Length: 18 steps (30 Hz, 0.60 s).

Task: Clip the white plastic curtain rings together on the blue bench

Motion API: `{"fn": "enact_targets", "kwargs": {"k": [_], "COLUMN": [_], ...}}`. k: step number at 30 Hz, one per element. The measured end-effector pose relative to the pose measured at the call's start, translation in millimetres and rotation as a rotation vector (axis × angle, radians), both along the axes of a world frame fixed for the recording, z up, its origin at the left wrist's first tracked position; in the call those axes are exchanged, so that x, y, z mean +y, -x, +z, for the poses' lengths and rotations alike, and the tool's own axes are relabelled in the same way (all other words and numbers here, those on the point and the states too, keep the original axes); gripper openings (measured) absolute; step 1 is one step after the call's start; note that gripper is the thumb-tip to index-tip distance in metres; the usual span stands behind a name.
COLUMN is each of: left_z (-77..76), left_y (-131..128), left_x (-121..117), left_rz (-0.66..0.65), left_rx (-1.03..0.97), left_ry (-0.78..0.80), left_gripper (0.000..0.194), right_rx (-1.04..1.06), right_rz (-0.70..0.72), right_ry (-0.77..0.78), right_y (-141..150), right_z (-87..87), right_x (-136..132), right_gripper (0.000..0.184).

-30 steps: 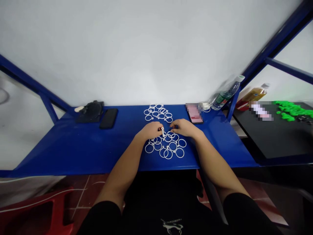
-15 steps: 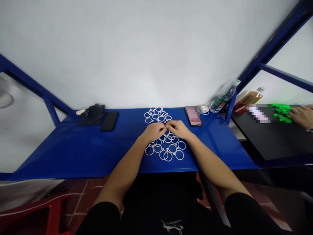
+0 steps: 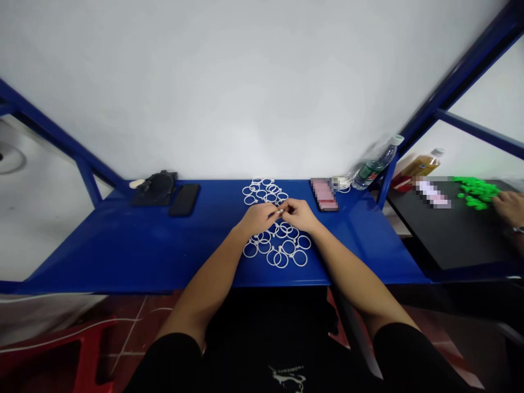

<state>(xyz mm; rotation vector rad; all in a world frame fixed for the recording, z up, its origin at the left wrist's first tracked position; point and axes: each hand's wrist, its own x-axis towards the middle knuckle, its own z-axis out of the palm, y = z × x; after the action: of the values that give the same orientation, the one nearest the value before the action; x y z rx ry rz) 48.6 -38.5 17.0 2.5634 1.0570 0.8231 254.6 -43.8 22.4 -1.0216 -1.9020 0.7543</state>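
Observation:
My left hand (image 3: 259, 218) and my right hand (image 3: 301, 215) meet above the middle of the blue table, fingertips pinched together. Between them shows a small bit of white, seemingly part of a white curtain ring (image 3: 280, 212); the fingers cover most of it. Below my wrists lies a loose group of several white curtain rings (image 3: 300, 258), some overlapping, each with a small knob on its rim. Beyond my fingers, near the wall, is a second group of similar rings (image 3: 250, 200).
On the blue table (image 3: 135, 251), a black phone (image 3: 185, 200) and a dark object (image 3: 154, 189) lie left. A second phone (image 3: 325, 194), white cable (image 3: 344, 183) and leaning water bottle (image 3: 377, 164) are right. Another person's hand (image 3: 508, 207) touches green pieces (image 3: 476, 192) on a black table.
My hands stay close together over the same spot, with fingers shifted slightly and the white bit between them showing more clearly. The other person's hand has moved a little downward.

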Motion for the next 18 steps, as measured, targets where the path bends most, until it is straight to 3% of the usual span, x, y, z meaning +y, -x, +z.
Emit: {"fn": "enact_targets", "kwargs": {"k": [5, 12, 18], "left_z": [0.2, 1.4, -3.6], "left_y": [-1.7, 12.3, 18.9], "left_x": [-0.3, 8.7, 15.7], "left_rz": [-0.031, 0.115, 0.165], "left_rx": [0.015, 0.036, 0.15], "left_ry": [0.026, 0.109, 0.16], "left_gripper": [0.025, 0.025, 0.021], "right_rx": [-0.006, -0.164, -0.414], "right_rz": [-0.054, -0.059, 0.014], "right_ry": [-0.042, -0.203, -0.045], "right_y": [-1.8, -13.6, -35.7], "right_z": [-4.1, -6.6, 3.0], "right_x": [5.0, 14.6, 19.7], "right_gripper": [0.016, 0.031, 0.03]}}
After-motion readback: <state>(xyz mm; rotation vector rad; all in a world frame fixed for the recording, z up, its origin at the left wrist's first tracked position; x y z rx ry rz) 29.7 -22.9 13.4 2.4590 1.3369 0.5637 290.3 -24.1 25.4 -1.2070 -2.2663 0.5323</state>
